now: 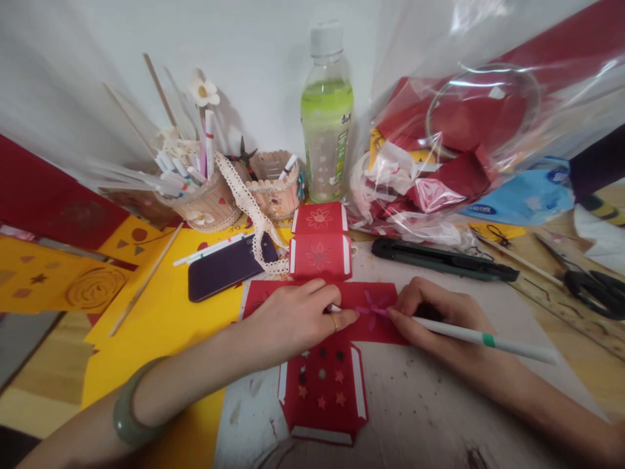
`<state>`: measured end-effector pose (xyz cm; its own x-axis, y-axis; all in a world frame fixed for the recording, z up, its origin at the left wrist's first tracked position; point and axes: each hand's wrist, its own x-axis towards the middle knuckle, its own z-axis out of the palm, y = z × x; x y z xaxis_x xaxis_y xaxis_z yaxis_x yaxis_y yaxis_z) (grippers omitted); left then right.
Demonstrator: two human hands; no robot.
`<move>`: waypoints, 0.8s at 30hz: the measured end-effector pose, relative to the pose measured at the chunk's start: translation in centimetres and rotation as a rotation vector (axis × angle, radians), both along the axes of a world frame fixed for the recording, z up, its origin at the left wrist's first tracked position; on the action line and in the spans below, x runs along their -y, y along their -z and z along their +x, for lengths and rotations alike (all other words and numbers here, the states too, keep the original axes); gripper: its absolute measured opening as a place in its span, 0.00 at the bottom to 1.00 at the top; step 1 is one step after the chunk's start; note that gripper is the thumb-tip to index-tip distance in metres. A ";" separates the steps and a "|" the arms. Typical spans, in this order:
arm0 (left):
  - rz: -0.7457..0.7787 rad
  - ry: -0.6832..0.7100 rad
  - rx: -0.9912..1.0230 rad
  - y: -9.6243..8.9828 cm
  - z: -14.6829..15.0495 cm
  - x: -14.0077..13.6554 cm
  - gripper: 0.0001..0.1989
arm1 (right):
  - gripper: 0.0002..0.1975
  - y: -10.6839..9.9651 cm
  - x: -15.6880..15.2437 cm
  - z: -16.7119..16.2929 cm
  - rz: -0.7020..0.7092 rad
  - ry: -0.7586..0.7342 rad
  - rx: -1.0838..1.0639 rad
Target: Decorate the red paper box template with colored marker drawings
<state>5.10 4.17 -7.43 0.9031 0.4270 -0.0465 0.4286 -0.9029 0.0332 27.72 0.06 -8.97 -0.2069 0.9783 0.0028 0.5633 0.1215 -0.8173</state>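
Red card [354, 333], long axis running up frame from lower centre. Left hand [300, 316], centre, curled over it, pinching white stub [334, 307]. Right hand [439, 312], centre-right, closed round white pen [463, 333] (green-banded); purple flower [368, 300] just left of fingertips.

Pen cup [215, 203], scissors [582, 280] and yellow paper [166, 326] show a craft workspace.

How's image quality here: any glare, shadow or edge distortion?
Head view throughout: glare streaks the clear plastic bag; a soft shadow falls on the wall behind the flower; edges look stretched and blurry, while the red card reads more clearly.
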 end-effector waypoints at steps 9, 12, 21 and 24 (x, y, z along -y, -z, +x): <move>0.005 0.002 0.015 0.1 -0.1 0.0 0.17 | 0.11 0.0 0.1 0.1 0.002 0.008 0.002; 0.002 -0.001 0.012 0.1 -0.1 -0.1 0.16 | 0.12 -0.2 0.1 0.0 -0.005 -0.009 0.000; -0.006 0.004 0.030 0.1 -0.1 0.0 0.17 | 0.12 -0.4 0.0 -0.1 0.011 0.002 0.009; -0.005 0.002 0.034 0.1 -0.1 0.0 0.17 | 0.13 -0.7 0.0 -0.2 0.014 0.022 0.001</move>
